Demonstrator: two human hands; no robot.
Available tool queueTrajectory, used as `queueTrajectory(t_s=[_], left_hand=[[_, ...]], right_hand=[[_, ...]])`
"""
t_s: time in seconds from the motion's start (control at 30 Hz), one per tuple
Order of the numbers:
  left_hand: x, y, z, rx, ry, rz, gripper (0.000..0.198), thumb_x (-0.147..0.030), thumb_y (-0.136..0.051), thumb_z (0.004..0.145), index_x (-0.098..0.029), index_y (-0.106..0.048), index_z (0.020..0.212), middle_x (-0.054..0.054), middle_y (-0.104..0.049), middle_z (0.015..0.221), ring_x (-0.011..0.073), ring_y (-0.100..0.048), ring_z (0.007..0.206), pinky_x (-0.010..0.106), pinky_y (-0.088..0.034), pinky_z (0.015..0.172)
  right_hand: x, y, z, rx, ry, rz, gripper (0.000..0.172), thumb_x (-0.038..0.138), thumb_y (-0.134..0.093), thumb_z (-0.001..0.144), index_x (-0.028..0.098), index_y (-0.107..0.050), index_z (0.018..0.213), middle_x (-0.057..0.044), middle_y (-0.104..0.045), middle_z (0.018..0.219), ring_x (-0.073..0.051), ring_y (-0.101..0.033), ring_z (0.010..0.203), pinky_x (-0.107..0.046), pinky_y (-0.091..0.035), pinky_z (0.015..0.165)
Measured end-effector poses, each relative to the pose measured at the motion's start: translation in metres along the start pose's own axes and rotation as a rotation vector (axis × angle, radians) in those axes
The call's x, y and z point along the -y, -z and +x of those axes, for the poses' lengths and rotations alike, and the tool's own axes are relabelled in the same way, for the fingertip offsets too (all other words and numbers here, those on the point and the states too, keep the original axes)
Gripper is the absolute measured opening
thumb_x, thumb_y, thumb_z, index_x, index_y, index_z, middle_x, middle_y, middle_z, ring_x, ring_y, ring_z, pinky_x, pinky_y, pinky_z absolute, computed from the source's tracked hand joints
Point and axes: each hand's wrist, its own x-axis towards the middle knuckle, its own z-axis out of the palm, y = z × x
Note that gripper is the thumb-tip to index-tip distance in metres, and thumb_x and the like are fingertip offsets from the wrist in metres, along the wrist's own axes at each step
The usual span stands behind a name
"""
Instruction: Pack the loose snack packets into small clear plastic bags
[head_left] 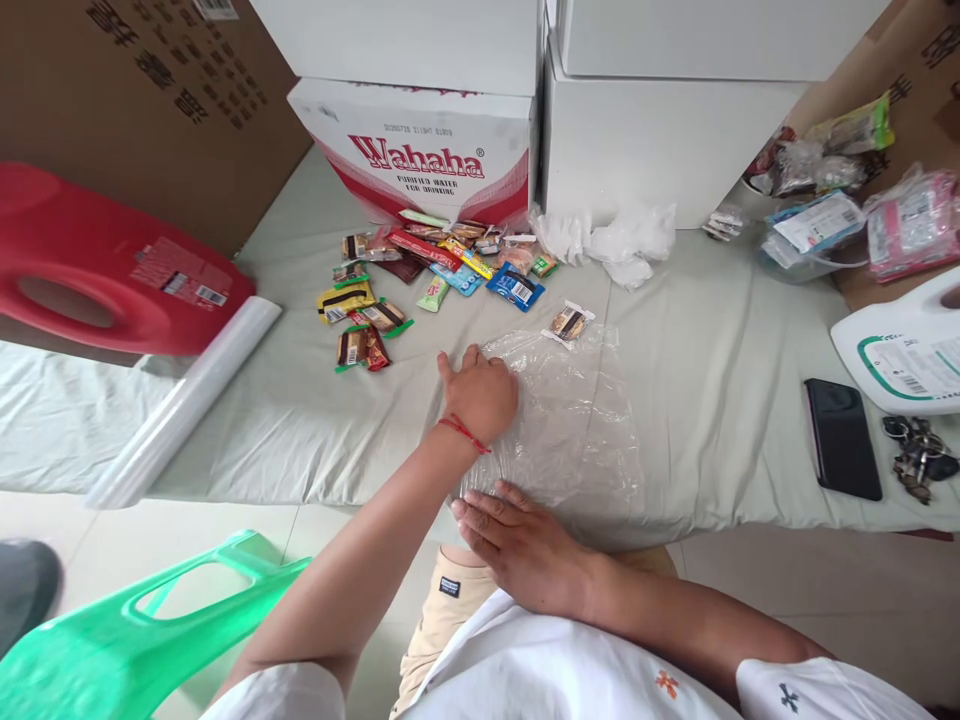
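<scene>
A crinkled sheet of clear plastic film [574, 420] lies on the cloth in front of me. My left hand [480, 395], with a red string round the wrist, is on the film's left side. Its fingers are mostly curled down onto the film, the little finger sticking out; the fingertips are partly hidden. Nearer to me, my right hand [517, 545] rests palm down at the film's front edge, fingers stretched out. Just beyond the film lies a wrapped biscuit [568, 323]. A pile of small packaged snacks [450, 255] is farther back.
A white Wahaha carton [442, 150] and a plain white box [637, 150] stand behind. On the left are a roll of plastic film [187, 400] and a red jug [112, 265]; below, a green plastic stool [172, 620]. A phone [842, 438], keys [921, 455] and white bottle [907, 350] lie right.
</scene>
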Motion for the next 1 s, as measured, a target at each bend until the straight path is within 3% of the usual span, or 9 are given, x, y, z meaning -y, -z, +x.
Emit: queueTrajectory(t_s=[0.17,0.27,0.37,0.47,0.63,0.73,0.83,0.9,1.0], left_hand=[[0.037,-0.003,0.001,-0.001,0.083,-0.169,0.033,-0.007,-0.05,0.084,-0.023,-0.076,0.096,0.014,-0.074,0.128,0.0408,-0.044,0.147,0.081,-0.017,0.117],[0.07,-0.001,0.005,0.023,0.114,-0.345,0.031,-0.007,-0.055,0.077,-0.025,-0.076,0.09,0.007,-0.075,0.13,0.0346,-0.05,0.145,0.067,-0.03,0.122],[0.094,-0.003,0.005,-0.017,0.11,-0.514,0.025,-0.012,-0.058,0.075,-0.024,-0.077,0.086,0.007,-0.077,0.125,0.0297,-0.054,0.141,0.051,-0.038,0.123],[0.103,-0.007,0.003,-0.071,0.117,-0.587,0.02,-0.016,-0.059,0.076,-0.023,-0.077,0.083,0.008,-0.079,0.12,0.028,-0.057,0.136,0.049,-0.04,0.122],[0.103,-0.01,0.002,-0.075,0.098,-0.612,0.024,-0.014,-0.057,0.074,-0.021,-0.078,0.085,0.007,-0.079,0.119,0.0263,-0.06,0.131,0.048,-0.04,0.123],[0.105,-0.009,0.004,-0.073,0.118,-0.663,0.029,-0.012,-0.055,0.071,-0.022,-0.078,0.085,0.005,-0.079,0.119,0.0244,-0.062,0.129,0.042,-0.043,0.121],[0.108,-0.008,0.005,-0.078,0.162,-0.704,0.028,-0.012,-0.054,0.07,-0.022,-0.077,0.084,0.005,-0.079,0.12,0.0236,-0.065,0.126,0.039,-0.045,0.12],[0.111,-0.007,0.005,-0.085,0.19,-0.686,0.028,-0.013,-0.053,0.071,-0.02,-0.077,0.083,0.006,-0.079,0.12,0.0228,-0.066,0.123,0.038,-0.046,0.118],[0.113,-0.005,0.005,-0.086,0.244,-0.636,0.029,-0.014,-0.05,0.073,-0.019,-0.077,0.083,0.006,-0.08,0.117,0.0219,-0.07,0.116,0.038,-0.05,0.113]], right_hand=[[0.005,0.001,0.006,0.021,0.064,-0.047,0.036,0.016,-0.042,0.107,0.009,-0.063,0.136,-0.012,-0.057,0.155,-0.023,-0.038,0.154,-0.047,-0.03,0.13],[0.005,0.008,0.01,0.013,0.091,-0.065,0.029,0.018,-0.047,0.105,0.012,-0.069,0.124,-0.011,-0.058,0.154,-0.025,-0.04,0.151,-0.048,-0.032,0.128],[0.004,0.019,0.014,-0.07,0.066,-0.026,0.025,0.023,-0.051,0.105,0.015,-0.071,0.115,-0.011,-0.062,0.147,-0.026,-0.053,0.135,-0.045,-0.043,0.118],[0.001,0.03,0.019,-0.201,-0.085,0.019,0.023,0.024,-0.052,0.104,0.017,-0.071,0.116,-0.011,-0.066,0.14,-0.025,-0.06,0.112,-0.041,-0.052,0.101],[-0.011,0.044,0.035,-0.326,-0.281,-0.074,0.018,0.016,-0.055,0.101,0.019,-0.072,0.105,-0.01,-0.072,0.116,-0.024,-0.057,0.096,-0.038,-0.053,0.086],[-0.022,0.044,0.045,-0.299,-0.306,-0.194,0.018,0.013,-0.056,0.1,0.018,-0.073,0.106,-0.011,-0.072,0.12,-0.026,-0.059,0.102,-0.041,-0.054,0.086],[-0.026,0.037,0.049,-0.237,-0.24,-0.247,0.021,0.018,-0.058,0.101,0.015,-0.071,0.117,-0.013,-0.067,0.137,-0.03,-0.055,0.128,-0.048,-0.049,0.107],[-0.025,0.029,0.047,-0.189,-0.179,-0.25,0.033,0.027,-0.061,0.101,0.012,-0.067,0.13,-0.014,-0.062,0.147,-0.032,-0.045,0.145,-0.052,-0.038,0.122],[-0.019,0.016,0.041,-0.142,-0.148,-0.264,0.058,0.041,-0.062,0.101,0.004,-0.057,0.145,-0.02,-0.052,0.158,-0.034,-0.036,0.154,-0.051,-0.03,0.129]])
